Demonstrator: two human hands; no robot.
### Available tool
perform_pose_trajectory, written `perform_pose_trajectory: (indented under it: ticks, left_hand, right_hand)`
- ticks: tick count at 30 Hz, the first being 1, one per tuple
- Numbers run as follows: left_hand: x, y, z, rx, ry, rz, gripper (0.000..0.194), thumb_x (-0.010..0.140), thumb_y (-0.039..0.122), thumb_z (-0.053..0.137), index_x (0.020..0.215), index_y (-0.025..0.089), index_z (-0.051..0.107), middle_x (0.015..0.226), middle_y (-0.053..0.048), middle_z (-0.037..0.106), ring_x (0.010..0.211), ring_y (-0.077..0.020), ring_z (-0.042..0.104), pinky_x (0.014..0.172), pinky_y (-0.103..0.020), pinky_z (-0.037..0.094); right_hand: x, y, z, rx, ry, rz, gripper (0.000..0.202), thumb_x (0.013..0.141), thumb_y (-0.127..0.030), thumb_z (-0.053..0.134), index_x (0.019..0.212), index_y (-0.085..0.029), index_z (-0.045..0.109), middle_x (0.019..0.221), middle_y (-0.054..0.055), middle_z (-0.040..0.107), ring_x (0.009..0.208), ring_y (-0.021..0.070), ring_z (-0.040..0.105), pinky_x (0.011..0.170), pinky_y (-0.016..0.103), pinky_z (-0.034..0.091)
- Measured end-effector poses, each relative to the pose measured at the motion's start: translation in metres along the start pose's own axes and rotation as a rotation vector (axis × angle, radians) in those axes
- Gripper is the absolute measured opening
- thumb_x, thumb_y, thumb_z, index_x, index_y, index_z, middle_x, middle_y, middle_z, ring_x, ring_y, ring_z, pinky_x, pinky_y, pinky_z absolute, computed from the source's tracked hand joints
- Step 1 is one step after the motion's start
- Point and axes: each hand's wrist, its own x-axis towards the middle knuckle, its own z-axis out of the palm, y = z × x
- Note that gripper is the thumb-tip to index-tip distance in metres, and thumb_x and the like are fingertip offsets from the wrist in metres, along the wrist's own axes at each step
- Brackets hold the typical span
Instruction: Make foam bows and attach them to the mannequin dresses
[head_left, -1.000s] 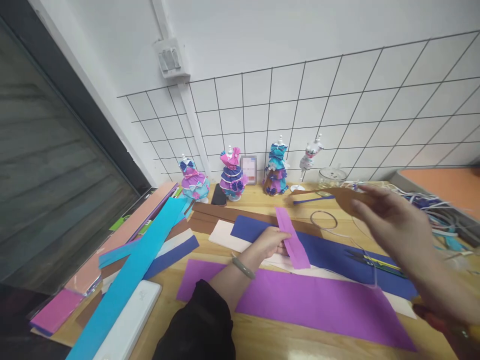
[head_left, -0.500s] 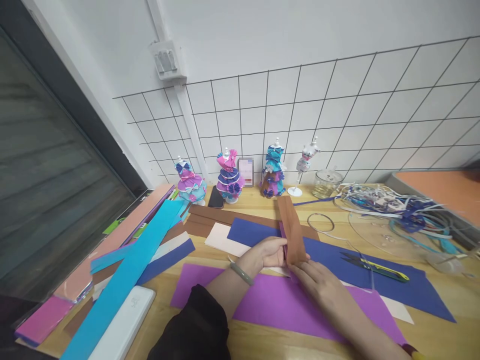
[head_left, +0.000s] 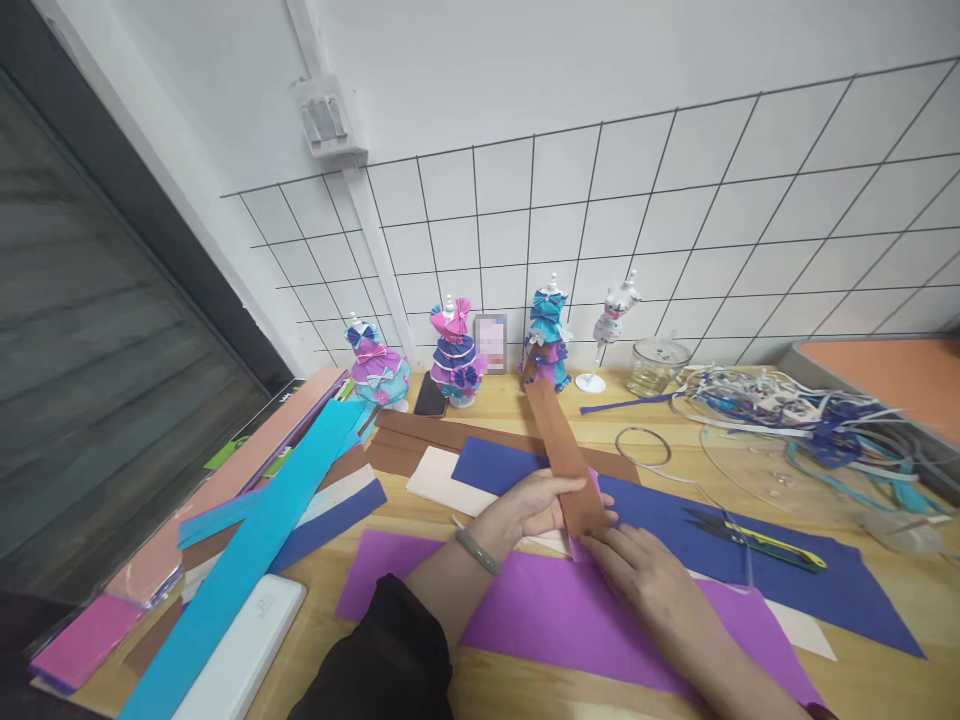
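A long brown strip [head_left: 564,445] lies slantwise over my left hand [head_left: 544,503], whose thumb presses on it and whose fingers are under it. My right hand [head_left: 626,560] pinches the lower end of the strip. A bit of purple material shows under the strip between my hands. Below both hands a wide purple sheet [head_left: 547,615] is spread on the table. A dark blue sheet [head_left: 810,585] lies behind and to the right, with yellow-green thread snips [head_left: 772,543] on it. Cream material [head_left: 442,480] shows beneath the blue.
Several small dress forms, one being a bare white form [head_left: 619,310], stand along the back by a glass jar [head_left: 656,368]. Turquoise strips [head_left: 247,560] and a white box [head_left: 244,650] lie left. Tangled ribbons [head_left: 780,400] and a metal ring [head_left: 643,447] are at right.
The brown strip's upper end has swung left and the strip now lies flatter. My left thumb has come over the strip, and left fingertips now show at its right edge.
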Motion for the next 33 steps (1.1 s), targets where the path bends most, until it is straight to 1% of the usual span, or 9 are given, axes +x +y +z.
perform_pose_trajectory:
  ticks: [5, 8, 12, 15, 17, 20, 26, 30, 33]
  left_hand:
    - [-0.004, 0.006, 0.002, 0.005, 0.053, 0.117, 0.026, 0.074, 0.017, 0.053, 0.100, 0.012, 0.054, 0.095, -0.015, 0.063, 0.087, -0.0265, 0.061, 0.087, -0.047, 0.036]
    - [-0.006, 0.013, 0.006, -0.002, 0.082, 0.171, 0.026, 0.074, 0.018, 0.054, 0.099, 0.012, 0.054, 0.096, -0.015, 0.063, 0.089, -0.0267, 0.061, 0.087, -0.045, 0.037]
    - [-0.006, 0.013, 0.016, -0.001, 0.099, 0.216, 0.025, 0.073, 0.018, 0.056, 0.097, 0.011, 0.055, 0.097, -0.016, 0.063, 0.088, -0.0255, 0.061, 0.087, -0.043, 0.039]
    - [-0.006, 0.010, 0.022, 0.004, 0.108, 0.239, 0.026, 0.072, 0.018, 0.057, 0.097, 0.010, 0.056, 0.097, -0.016, 0.063, 0.090, -0.0258, 0.060, 0.087, -0.044, 0.039]
    - [-0.005, 0.009, 0.025, 0.005, 0.133, 0.263, 0.025, 0.071, 0.019, 0.059, 0.094, 0.009, 0.057, 0.096, -0.016, 0.063, 0.092, -0.0262, 0.060, 0.088, -0.043, 0.039]
    - [-0.005, 0.012, 0.026, -0.017, 0.208, 0.335, 0.025, 0.071, 0.025, 0.061, 0.089, 0.008, 0.058, 0.090, -0.015, 0.065, 0.091, -0.0261, 0.060, 0.087, -0.042, 0.040]
    - [-0.003, 0.022, 0.013, -0.083, 0.355, 0.398, 0.027, 0.072, 0.030, 0.059, 0.088, 0.008, 0.058, 0.089, -0.015, 0.065, 0.088, -0.0244, 0.061, 0.084, -0.039, 0.043]
    - [-0.001, 0.025, 0.003, -0.122, 0.413, 0.390, 0.028, 0.074, 0.031, 0.056, 0.094, 0.012, 0.056, 0.094, -0.013, 0.064, 0.092, -0.0232, 0.059, 0.081, -0.039, 0.045]
    - [0.000, 0.028, -0.001, -0.148, 0.416, 0.423, 0.027, 0.076, 0.031, 0.054, 0.097, 0.014, 0.055, 0.096, -0.011, 0.063, 0.095, -0.0213, 0.058, 0.083, -0.039, 0.045]
  right_hand:
    - [0.005, 0.002, -0.011, 0.239, 0.031, 0.150, 0.022, 0.086, -0.030, 0.043, 0.093, -0.020, 0.062, 0.085, 0.009, 0.065, 0.075, 0.0201, 0.059, 0.068, 0.034, 0.046]
    - [0.007, 0.011, -0.011, 0.455, 0.096, 0.385, 0.023, 0.086, -0.033, 0.042, 0.085, -0.020, 0.061, 0.087, 0.009, 0.065, 0.082, 0.0213, 0.058, 0.071, 0.034, 0.046]
    - [0.007, 0.019, 0.001, 0.744, 0.118, 0.741, 0.031, 0.079, -0.044, 0.050, 0.096, -0.018, 0.054, 0.094, 0.010, 0.063, 0.084, 0.0219, 0.059, 0.072, 0.033, 0.048]
    - [0.006, 0.019, 0.009, 1.020, 0.077, 0.847, 0.044, 0.075, -0.049, 0.054, 0.103, -0.016, 0.047, 0.078, 0.006, 0.063, 0.072, 0.0193, 0.061, 0.062, 0.030, 0.049]
    - [0.006, 0.018, 0.010, 1.088, 0.064, 0.893, 0.050, 0.072, -0.051, 0.055, 0.105, -0.015, 0.045, 0.063, 0.000, 0.058, 0.058, 0.0162, 0.058, 0.051, 0.026, 0.047]
    - [0.006, 0.018, 0.007, 1.072, 0.050, 0.907, 0.049, 0.071, -0.052, 0.056, 0.101, -0.015, 0.050, 0.059, -0.002, 0.056, 0.055, 0.0152, 0.057, 0.049, 0.025, 0.045]
    - [0.003, 0.027, -0.001, 0.952, -0.002, 0.867, 0.040, 0.072, -0.049, 0.054, 0.095, -0.017, 0.061, 0.084, 0.006, 0.068, 0.072, 0.0223, 0.063, 0.059, 0.029, 0.049]
    - [-0.003, 0.040, 0.000, 0.771, -0.009, 0.877, 0.034, 0.073, -0.046, 0.053, 0.091, -0.019, 0.065, 0.089, 0.006, 0.069, 0.078, 0.0243, 0.063, 0.066, 0.030, 0.050]
    - [-0.009, 0.047, 0.000, 0.636, 0.011, 0.801, 0.030, 0.077, -0.043, 0.050, 0.090, -0.020, 0.065, 0.088, 0.006, 0.068, 0.080, 0.0238, 0.062, 0.068, 0.032, 0.048]
